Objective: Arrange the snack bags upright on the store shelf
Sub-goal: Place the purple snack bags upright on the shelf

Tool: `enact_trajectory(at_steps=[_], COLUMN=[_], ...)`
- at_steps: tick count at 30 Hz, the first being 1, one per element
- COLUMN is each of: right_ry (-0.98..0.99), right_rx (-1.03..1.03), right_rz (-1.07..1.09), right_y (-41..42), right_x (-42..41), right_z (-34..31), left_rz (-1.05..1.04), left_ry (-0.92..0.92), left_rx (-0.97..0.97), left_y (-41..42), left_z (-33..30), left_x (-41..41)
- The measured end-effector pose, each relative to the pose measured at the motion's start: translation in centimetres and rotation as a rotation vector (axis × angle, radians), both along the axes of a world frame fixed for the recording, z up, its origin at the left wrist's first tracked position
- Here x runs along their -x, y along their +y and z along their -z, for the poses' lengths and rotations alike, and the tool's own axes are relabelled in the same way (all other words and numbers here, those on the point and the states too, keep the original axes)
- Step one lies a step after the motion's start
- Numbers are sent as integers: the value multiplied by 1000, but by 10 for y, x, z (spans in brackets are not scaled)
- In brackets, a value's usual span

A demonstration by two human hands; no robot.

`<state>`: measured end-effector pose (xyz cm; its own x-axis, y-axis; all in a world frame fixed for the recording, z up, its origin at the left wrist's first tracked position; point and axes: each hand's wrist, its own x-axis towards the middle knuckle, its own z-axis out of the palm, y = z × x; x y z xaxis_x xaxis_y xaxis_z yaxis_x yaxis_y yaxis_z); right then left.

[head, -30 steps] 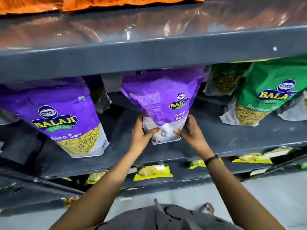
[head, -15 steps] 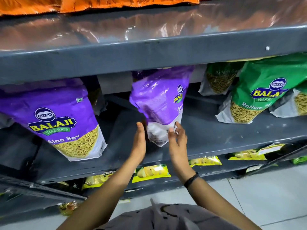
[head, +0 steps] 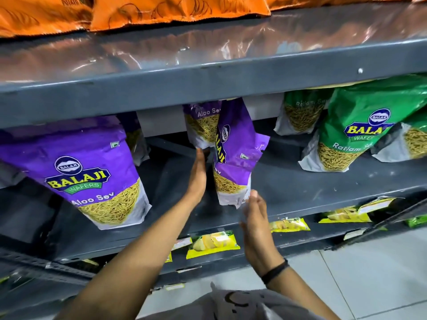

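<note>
**Grey metal store shelving above a pale tiled floor**

Dark grey metal shelves (head: 208, 79) fill nearly the whole view, stacked in tiers. The top shelf surface is glossy and reflects soft overhead light in pale streaks. At the lower right, a light grey tiled floor (head: 369, 280) shows, with thin grout lines crossing it.

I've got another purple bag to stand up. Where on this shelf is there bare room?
Bare shelf lies between the middle purple bag and the green bags. A narrower gap sits between the big purple bag and the left hand. The right end is crowded with overlapping green bags.
</note>
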<state>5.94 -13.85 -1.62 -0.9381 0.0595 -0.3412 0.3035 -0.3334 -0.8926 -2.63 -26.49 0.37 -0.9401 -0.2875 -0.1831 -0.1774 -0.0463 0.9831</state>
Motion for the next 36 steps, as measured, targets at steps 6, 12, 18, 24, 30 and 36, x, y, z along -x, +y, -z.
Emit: enact_trajectory(at_steps=[6, 12, 18, 24, 30, 36], right_ry=[-18, 60, 152, 356, 339, 257], right_rx=[49, -130, -171, -277, -354, -493], right_rz=[-92, -145, -143, 156, -579, -939], right_y=[3, 21, 15, -21, -79, -140], right_x=[15, 74, 84, 15, 6, 29], right_z=[-6, -8, -9, -7, -1, 9], left_rz=[78, -162, -125, -411, -642, -266], left_ry=[29, 89, 119, 335, 282, 51], left_rx=[-64, -54, -46, 304, 598, 397], left_y=[13, 10, 8, -39, -129, -233], left_z=[-11, 24, 34, 48, 68, 67], left_x=[-3, -49, -68, -124, -197, -175])
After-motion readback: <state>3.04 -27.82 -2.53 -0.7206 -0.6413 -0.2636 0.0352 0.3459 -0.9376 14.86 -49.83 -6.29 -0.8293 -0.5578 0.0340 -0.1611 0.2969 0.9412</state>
